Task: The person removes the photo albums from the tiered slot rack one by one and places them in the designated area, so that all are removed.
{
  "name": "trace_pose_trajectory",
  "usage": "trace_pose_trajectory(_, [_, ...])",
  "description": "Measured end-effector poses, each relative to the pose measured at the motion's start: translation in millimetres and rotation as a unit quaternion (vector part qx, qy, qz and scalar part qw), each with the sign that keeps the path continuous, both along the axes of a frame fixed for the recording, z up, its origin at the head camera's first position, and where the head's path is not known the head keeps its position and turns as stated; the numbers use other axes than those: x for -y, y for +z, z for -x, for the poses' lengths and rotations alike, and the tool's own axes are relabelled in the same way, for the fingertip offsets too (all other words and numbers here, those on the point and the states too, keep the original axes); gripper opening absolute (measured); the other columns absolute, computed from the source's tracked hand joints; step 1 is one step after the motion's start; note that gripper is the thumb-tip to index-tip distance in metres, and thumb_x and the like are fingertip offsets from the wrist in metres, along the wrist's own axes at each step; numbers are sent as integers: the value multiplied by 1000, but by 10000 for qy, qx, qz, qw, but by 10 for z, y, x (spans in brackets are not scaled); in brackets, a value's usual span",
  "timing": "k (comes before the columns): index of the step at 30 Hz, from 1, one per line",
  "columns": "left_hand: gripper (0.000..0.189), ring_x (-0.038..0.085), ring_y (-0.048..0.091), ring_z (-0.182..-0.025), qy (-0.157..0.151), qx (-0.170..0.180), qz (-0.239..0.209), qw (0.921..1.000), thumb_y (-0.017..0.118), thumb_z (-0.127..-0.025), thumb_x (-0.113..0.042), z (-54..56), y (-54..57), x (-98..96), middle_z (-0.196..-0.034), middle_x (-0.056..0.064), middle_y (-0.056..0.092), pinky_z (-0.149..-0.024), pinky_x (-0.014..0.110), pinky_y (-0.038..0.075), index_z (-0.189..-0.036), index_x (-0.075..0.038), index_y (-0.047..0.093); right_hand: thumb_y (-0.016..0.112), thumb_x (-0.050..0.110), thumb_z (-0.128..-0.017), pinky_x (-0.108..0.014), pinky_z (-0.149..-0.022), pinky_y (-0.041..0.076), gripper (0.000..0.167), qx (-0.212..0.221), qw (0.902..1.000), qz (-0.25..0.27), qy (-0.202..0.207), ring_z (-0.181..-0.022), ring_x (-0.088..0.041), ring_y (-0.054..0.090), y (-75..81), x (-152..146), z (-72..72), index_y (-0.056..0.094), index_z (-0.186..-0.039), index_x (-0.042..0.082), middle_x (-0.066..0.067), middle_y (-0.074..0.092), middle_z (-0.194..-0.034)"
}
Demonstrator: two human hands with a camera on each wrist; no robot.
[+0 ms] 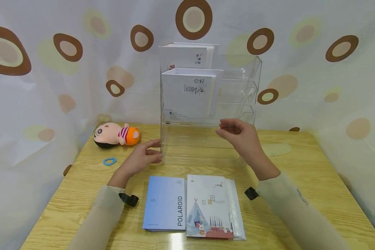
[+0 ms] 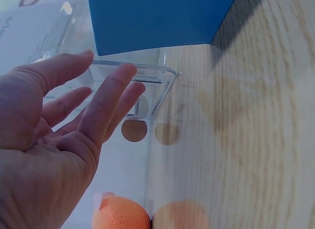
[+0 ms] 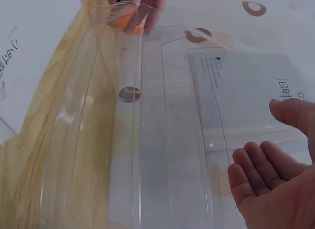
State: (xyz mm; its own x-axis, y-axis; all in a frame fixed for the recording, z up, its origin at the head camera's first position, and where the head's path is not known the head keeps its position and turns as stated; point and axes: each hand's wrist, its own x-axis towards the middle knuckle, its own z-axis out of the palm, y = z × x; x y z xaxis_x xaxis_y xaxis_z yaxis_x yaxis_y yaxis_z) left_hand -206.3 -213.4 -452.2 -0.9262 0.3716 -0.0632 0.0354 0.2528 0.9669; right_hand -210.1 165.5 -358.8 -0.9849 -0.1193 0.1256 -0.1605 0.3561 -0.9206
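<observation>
A clear acrylic tiered rack (image 1: 190, 152) stands on the table. In its upper tiers sit two white albums, the front one (image 1: 187, 99) lower than the back one (image 1: 182, 57). My left hand (image 1: 140, 156) is beside the rack's lower left edge, fingers extended; whether they touch it I cannot tell. In front of the rack, at the right, my right hand (image 1: 240, 135) hovers with loosely bent fingers and nothing in them; the right wrist view shows its thumb apart from the fingers. Nearer me lie a blue POLAROID album (image 1: 165, 205) and a white album with a tent picture (image 1: 207, 205).
A plush doll (image 1: 115, 134) in orange lies left of the rack, with a small blue band (image 1: 109, 161) before it. Patterned white sheeting (image 1: 137, 14) hangs behind and at the sides. A clear sleeve-like edge (image 1: 237, 211) shows at the white album's right.
</observation>
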Motion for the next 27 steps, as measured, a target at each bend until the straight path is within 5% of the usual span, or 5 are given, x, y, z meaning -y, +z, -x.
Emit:
trace_pose_trajectory(16, [69,53,63,-144,-7,-3,7,10000,66,-112,-4,-5,15,0,-170,32,46,-107,47,67,-173,1,36,82,32,-105,-9,-95,58,49,-271,9991,162,-295,-120,-7,68,178,62,296,72,-146,8,-15,71,-146])
trace_pose_trajectory(27, [68,52,64,-143,-5,-7,75,10000,67,-112,-6,-8,13,2,-169,31,46,-108,49,67,-173,1,37,85,28,-102,-13,-103,58,53,-667,9962,358,-433,-123,-10,67,490,168,487,71,-149,9,-12,72,-143])
